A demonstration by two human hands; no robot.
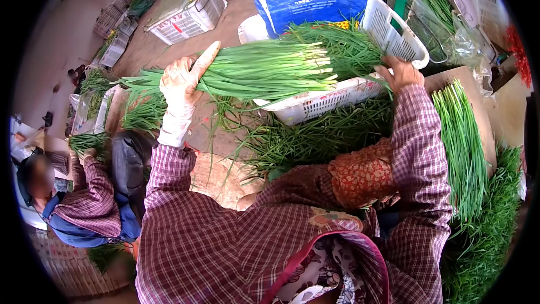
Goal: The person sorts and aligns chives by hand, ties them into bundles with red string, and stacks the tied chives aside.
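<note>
A thick bundle of long green stalks (259, 70) lies sideways over the near left part of a white plastic basket (320, 104), its pale cut ends pointing right. My left hand (181, 81), in a pale stained glove, is wrapped round the leafy left part of the bundle, with the thumb across its top. At the basket's right rim is my right hand (400, 73), bare, with bent fingers at the edge beside loose greens (343, 48); what its fingertips hold, if anything, is hidden. Blue printed sheeting (312, 5) drapes over the basket's far side.
More stalks (461, 146) lie on a board at the right. Loose green leaves (326, 138) cover the ground below the basket. Another person (90, 202) handles greens at the left. A white crate (188, 17) stands farther back, and a dark rounded object (129, 163) at left.
</note>
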